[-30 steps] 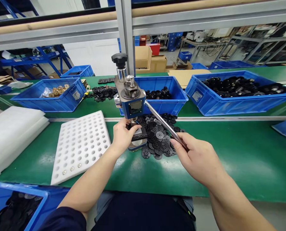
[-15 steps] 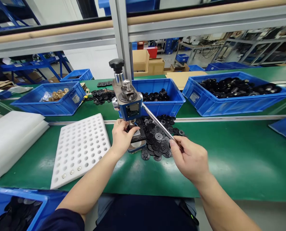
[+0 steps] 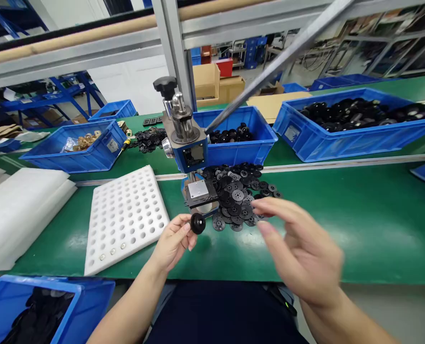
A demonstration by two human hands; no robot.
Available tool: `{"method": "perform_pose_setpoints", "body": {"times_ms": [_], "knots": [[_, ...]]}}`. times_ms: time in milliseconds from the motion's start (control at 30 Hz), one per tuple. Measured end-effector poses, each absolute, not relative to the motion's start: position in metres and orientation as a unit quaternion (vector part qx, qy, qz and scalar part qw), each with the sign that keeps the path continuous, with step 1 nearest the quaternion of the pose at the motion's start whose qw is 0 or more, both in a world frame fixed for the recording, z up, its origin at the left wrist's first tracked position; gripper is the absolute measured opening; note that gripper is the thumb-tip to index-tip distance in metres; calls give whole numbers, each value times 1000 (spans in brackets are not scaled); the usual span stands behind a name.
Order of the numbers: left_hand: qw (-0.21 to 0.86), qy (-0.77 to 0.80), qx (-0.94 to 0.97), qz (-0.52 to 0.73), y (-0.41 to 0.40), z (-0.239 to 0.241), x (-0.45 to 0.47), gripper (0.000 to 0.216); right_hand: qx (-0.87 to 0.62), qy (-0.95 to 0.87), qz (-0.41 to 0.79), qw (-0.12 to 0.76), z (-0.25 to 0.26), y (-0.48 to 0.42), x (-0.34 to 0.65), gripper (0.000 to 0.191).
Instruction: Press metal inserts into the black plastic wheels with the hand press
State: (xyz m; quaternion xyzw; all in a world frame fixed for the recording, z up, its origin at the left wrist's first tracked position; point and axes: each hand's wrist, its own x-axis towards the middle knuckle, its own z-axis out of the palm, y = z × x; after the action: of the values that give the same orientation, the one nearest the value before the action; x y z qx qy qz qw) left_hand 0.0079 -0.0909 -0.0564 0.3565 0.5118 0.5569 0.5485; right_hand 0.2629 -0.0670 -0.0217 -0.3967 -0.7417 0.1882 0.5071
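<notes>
The small black round part (image 3: 198, 223) is pinched in the fingers of the left hand (image 3: 171, 241), on the near side of the blue metal press (image 3: 193, 155). The right hand (image 3: 302, 253) hangs with fingers spread loose, near a pile of flat black discs (image 3: 237, 200) on the green worktop (image 3: 359, 224).

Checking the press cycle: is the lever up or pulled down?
Up. The lever slants to the upper right from the press; the right hand is off it.

Left hand (image 3: 173, 241) reaches forward on a bare forearm, fingertips pinched together. Right hand (image 3: 302, 251) hovers beside it, blurred, fingers loosely spread apart.
</notes>
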Motion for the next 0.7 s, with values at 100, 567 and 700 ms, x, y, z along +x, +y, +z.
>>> {"method": "perform_pose_setpoints", "body": {"times_ms": [100,567,700], "knots": [[670,443,259,537,-105,-78,10,40,-383,-736,305,467,-56,-66,238,23],[742,433,256,442,-110,-110,14,47,-344,-775,358,391,-88,-72,209,9],[738,470,262,407,-112,-114,15,53,-340,-803,342,349,-92,-72,211,5]]}}
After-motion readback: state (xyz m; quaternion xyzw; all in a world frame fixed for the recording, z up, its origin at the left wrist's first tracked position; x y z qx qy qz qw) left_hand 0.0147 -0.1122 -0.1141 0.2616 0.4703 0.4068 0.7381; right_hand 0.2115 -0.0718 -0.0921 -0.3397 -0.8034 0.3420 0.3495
